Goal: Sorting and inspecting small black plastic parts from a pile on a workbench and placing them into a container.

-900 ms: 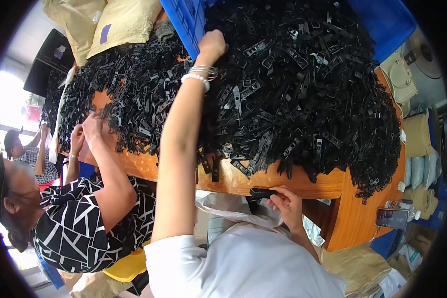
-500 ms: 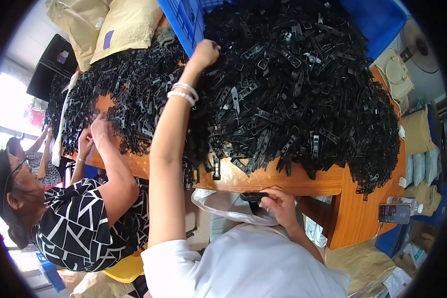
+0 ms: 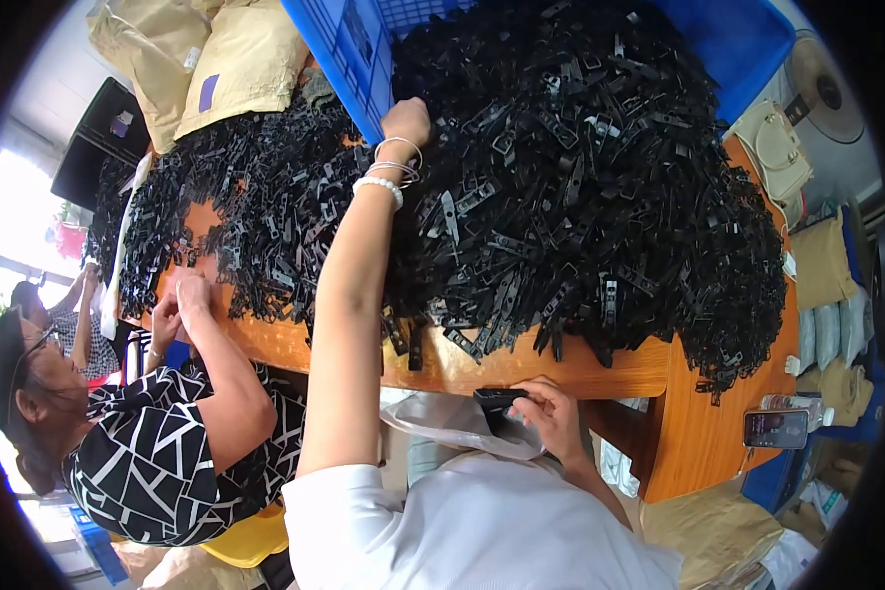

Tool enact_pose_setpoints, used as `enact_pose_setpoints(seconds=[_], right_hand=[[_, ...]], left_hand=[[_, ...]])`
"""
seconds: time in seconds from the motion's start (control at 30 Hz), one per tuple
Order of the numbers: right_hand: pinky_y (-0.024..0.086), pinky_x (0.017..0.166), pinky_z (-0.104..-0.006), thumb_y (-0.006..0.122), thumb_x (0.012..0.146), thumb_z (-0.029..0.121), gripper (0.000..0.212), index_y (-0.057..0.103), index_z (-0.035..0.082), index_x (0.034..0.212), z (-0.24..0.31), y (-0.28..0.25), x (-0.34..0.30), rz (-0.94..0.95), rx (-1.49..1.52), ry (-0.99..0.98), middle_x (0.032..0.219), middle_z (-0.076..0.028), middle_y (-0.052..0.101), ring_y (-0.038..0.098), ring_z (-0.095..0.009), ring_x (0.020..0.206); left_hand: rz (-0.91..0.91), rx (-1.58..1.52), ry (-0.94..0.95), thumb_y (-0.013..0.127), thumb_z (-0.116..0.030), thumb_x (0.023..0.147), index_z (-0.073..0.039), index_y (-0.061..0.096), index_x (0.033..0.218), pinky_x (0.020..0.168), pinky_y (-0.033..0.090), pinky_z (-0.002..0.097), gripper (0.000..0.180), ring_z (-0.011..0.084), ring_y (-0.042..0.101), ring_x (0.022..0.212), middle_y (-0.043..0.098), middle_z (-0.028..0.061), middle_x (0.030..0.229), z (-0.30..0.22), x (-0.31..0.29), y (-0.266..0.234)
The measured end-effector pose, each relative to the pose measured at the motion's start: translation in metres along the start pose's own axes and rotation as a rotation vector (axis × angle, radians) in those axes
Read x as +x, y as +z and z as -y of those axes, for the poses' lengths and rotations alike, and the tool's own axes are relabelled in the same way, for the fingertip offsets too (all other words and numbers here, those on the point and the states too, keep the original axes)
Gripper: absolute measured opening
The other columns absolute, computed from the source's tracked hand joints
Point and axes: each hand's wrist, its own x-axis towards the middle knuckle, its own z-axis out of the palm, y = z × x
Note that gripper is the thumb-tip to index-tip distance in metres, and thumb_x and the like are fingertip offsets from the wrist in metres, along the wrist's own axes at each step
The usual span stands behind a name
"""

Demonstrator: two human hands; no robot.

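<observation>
My left hand (image 3: 405,120) is stretched far forward, beside the wall of a blue crate (image 3: 336,61) and against a large heap of black plastic clip-like pieces (image 3: 560,211). Its fingers look curled in; whether anything is between them is hidden. Low at the table's front edge, my right hand (image 3: 555,418) pinches a small bundle of black plastic pieces (image 3: 501,397). Under that hand an open whitish plastic bag (image 3: 452,421) hangs near my lap.
The wooden table (image 3: 703,438) carries the heap. A phone (image 3: 775,429) lies at its right, near a cream handbag (image 3: 772,147) and a fan (image 3: 828,90). At my left a co-worker (image 3: 157,442) handles pieces. Tan sacks (image 3: 251,64) lie behind.
My left hand has come slightly nearer, its fingers now turned down toward the heap. My right hand stays low with the black pieces. The co-worker's hands have drawn back toward the table edge.
</observation>
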Motion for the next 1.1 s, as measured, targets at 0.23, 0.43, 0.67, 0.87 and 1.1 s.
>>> enact_pose_setpoints(seconds=[0.23, 0.43, 0.67, 0.87, 1.1], right_hand=[[0.043, 0.058, -0.0188, 0.054, 0.080, -0.001, 0.017, 0.056, -0.008, 0.096, -0.014, 0.011, 0.018, 0.121, -0.008, -0.021, 0.086, -0.006, 0.053, 0.056, -0.010, 0.073], [0.045, 0.064, -0.0188, 0.053, 0.082, -0.002, 0.017, 0.056, -0.007, 0.098, -0.019, 0.022, 0.039, 0.094, -0.094, -0.183, 0.089, -0.005, 0.053, 0.054, -0.009, 0.074], [0.046, 0.062, -0.0216, 0.057, 0.079, 0.001, 0.018, 0.057, -0.002, 0.097, -0.030, 0.026, 0.049, 0.063, -0.123, -0.201, 0.089, -0.007, 0.055, 0.055, -0.011, 0.075], [0.045, 0.065, -0.0185, 0.054, 0.081, -0.001, 0.017, 0.057, -0.003, 0.098, -0.023, 0.024, 0.049, 0.058, -0.232, -0.192, 0.088, -0.003, 0.056, 0.057, -0.008, 0.076], [0.047, 0.064, -0.0207, 0.056, 0.080, -0.001, 0.017, 0.058, -0.003, 0.096, -0.025, 0.021, 0.051, 0.082, -0.196, -0.227, 0.086, -0.006, 0.057, 0.061, -0.012, 0.077]], left_hand=[[-0.191, -0.217, 0.131, 0.056, -0.016, 0.076, 0.004, 0.044, 0.092, 0.069, 0.047, 0.0452, 0.029, 0.0414, 0.058, 0.075, 0.059, 0.0261, 0.078, 0.000, -0.029, -0.002], [-0.281, -0.605, 0.045, 0.052, -0.017, 0.084, 0.002, 0.039, 0.093, 0.073, 0.045, 0.0427, 0.024, 0.0414, 0.056, 0.084, 0.059, 0.0240, 0.086, -0.031, -0.074, 0.002], [-0.433, -0.718, 0.124, 0.049, -0.012, 0.083, 0.002, 0.033, 0.091, 0.059, 0.043, 0.0476, 0.022, 0.0442, 0.054, 0.065, 0.054, 0.0252, 0.064, -0.055, -0.123, 0.007], [-0.428, -0.764, 0.097, 0.049, -0.009, 0.083, 0.002, 0.035, 0.091, 0.053, 0.041, 0.0461, 0.019, 0.0405, 0.053, 0.056, 0.051, 0.0218, 0.057, -0.072, -0.164, 0.012], [-0.440, -0.767, 0.192, 0.051, -0.008, 0.082, 0.002, 0.037, 0.092, 0.063, 0.041, 0.0440, 0.019, 0.0387, 0.051, 0.070, 0.051, 0.0227, 0.073, -0.076, -0.185, 0.013]])
